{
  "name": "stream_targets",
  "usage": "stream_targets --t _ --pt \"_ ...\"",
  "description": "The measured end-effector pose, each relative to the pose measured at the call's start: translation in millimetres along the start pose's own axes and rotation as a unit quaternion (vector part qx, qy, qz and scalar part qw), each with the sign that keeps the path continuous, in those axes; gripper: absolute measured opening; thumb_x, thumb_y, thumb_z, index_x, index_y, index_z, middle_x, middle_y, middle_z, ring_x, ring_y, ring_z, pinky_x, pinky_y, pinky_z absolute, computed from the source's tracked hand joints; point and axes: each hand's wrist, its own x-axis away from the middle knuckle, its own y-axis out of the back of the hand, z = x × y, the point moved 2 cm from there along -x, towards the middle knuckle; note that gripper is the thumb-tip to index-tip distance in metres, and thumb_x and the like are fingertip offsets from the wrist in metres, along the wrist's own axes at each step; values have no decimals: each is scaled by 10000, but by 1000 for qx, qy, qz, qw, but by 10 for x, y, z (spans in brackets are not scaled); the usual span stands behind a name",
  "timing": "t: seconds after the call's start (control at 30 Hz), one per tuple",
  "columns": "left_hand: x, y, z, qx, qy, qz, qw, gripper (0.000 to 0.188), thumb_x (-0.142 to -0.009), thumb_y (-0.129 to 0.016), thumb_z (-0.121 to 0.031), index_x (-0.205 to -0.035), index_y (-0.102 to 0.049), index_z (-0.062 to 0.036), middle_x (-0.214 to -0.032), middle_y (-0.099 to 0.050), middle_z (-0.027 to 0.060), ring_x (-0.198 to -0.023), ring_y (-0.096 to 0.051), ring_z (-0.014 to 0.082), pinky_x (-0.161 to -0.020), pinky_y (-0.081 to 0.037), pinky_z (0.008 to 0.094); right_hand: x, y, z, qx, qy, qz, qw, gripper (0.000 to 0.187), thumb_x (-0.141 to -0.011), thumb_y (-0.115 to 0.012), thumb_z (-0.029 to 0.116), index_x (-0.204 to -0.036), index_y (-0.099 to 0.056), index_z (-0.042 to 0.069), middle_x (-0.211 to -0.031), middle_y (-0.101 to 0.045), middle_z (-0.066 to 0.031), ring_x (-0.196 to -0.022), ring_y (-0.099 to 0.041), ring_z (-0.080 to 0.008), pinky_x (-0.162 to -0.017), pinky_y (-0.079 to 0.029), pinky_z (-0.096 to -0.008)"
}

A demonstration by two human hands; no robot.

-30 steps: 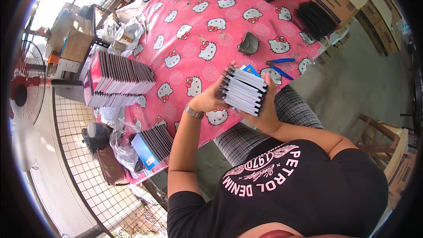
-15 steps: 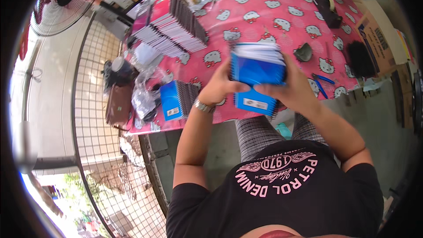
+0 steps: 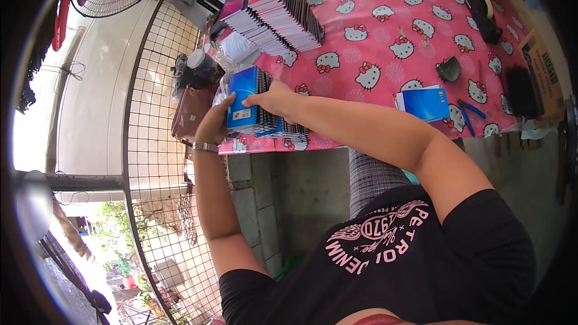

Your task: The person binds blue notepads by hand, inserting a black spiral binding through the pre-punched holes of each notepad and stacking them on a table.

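Observation:
Blue spiral notebooks point(image 3: 244, 91) form a thick bundle at the table's left front, their dark wire spines facing right. My left hand point(image 3: 215, 121) wraps the bundle's left side, its fingers mostly hidden. From the right, my right hand point(image 3: 274, 100) grips the spine side, its thumb pressed on the top cover. More blue notebooks point(image 3: 282, 127) lie beneath and beside the bundle, partly covered. Farther right, apart from both hands, a few blue notebooks point(image 3: 425, 105) with white page edges rest near the table's front edge.
Tall stacks of spiral notebooks point(image 3: 283, 12) with red and purple covers stand behind my hands. Blue-handled pliers point(image 3: 471, 115), a dark grey piece point(image 3: 448, 68) and a tape dispenser point(image 3: 483, 17) are at right. A brown bag point(image 3: 194, 111) lies left, beside a wire mesh point(image 3: 158, 114).
Both hands have moved left with the blue notebooks, from the table's middle front to the small blue stack. The view has shifted, and blue notebooks now show at the right.

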Motion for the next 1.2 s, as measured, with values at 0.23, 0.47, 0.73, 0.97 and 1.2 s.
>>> stream_targets --t 0.23,0.47,0.73,0.97,1.2 --pt "-160 24 370 52 8 -75 996 292 -980 -599 -330 -1128 -622 -78 -989 -705 48 -816 -697 168 -731 -586 333 -104 -22 -112 89 24 1 996 1048 -749 -788 500 -1395 -314 -176 -1290 -561 -318 -1179 -602 -373 -989 -493 -369" --pt "-83 -96 287 27 -4 -121 992 290 -967 -607 -345 -1102 -631 -90 -956 -703 51 -810 -695 203 -738 -579 359 -6 -458 -580 -2 -24 -90 996 1090 -868 -541 662 -1546 -67 -47 -1599 -72 -306 -1470 -155 -472 -1176 -223 -536" --pt "-99 -49 357 50 -9 -139 989 273 -954 -608 -328 -1044 -607 -70 -898 -668 59 -779 -664 217 -716 -556 356 210 -116 -524 70 55 63 994 1079 -898 -535 639 -1543 -24 -58 -1598 -82 -319 -1499 -82 -439 -1210 -153 -467" --pt "176 -691 105 -353 -346 -344 798 498 -945 -642 -324 -1319 -546 -10 -1228 -621 138 -1139 -585 304 -972 -463 389 1028 3671 -1025 303 324 -454 773 289 -876 -667 178 -1117 -652 20 -1143 -627 -173 -1070 -600 -332 -921 -487 -414" --pt "168 -3130 455 -460 -547 -33 699 370 -720 -766 -18 -1070 -659 -75 -1147 -663 113 -1085 -617 316 -944 -484 404 2070 5524 -2290 569 -114 -525 622 300 -869 -685 289 -1072 -659 69 -1054 -606 -137 -1063 -578 -365 -864 -527 -456"
